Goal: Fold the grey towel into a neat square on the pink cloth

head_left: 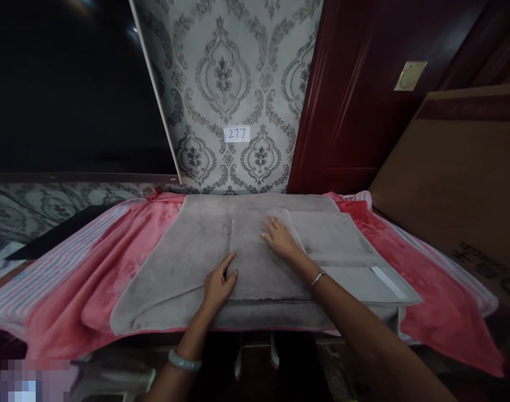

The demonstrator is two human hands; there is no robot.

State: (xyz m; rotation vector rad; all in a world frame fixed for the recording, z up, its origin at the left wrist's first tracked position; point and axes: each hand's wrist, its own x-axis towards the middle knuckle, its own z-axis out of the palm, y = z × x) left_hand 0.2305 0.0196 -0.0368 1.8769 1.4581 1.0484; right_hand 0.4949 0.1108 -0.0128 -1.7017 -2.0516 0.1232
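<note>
A grey plush cloth (171, 262) lies spread across the surface in front of me. Its right side is folded inward in overlapping layers, and a smaller folded panel (255, 268) sits on top near the middle. My right hand (279, 235) rests flat on that panel's upper part, fingers stretched out. At the panel's left edge, my left hand (219, 285) touches the cloth with thumb and forefinger apart. Neither hand grips anything visible. A pale strip (388, 283) shows on the cloth's right part.
Pink fabric (83, 279) and a striped cloth (41, 268) lie beneath the grey one. A large cardboard box (451, 173) stands at the right. A dark television screen (75, 89) is at the left, and patterned wallpaper (225, 106) is behind.
</note>
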